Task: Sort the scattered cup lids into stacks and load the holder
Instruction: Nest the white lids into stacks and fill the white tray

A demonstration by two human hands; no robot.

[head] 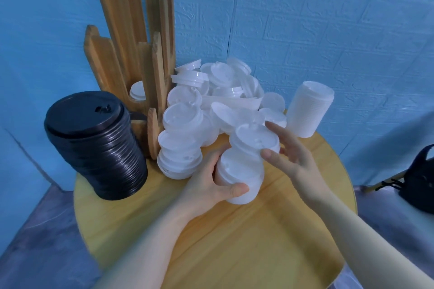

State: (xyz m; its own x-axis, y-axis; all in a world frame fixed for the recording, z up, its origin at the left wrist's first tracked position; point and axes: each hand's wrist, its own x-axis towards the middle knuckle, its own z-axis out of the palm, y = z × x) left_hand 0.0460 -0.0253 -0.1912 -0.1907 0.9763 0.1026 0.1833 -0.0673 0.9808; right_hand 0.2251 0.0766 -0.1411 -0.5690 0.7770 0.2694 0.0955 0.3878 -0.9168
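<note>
Gripping an unmarked white lid stack [237, 178], the left hand [209, 183] steadies it; right hand [293, 155] spread open.

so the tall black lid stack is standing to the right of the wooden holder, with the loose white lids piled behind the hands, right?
Not quite: the head view shows the black lid stack standing left of the wooden holder, not right. The loose white lids are indeed piled behind the hands.

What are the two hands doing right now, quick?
Left hand: grips a short stack of white lids standing on the table.
Right hand: fingers fairly straight, touching the tilted top lid of that stack.
</note>
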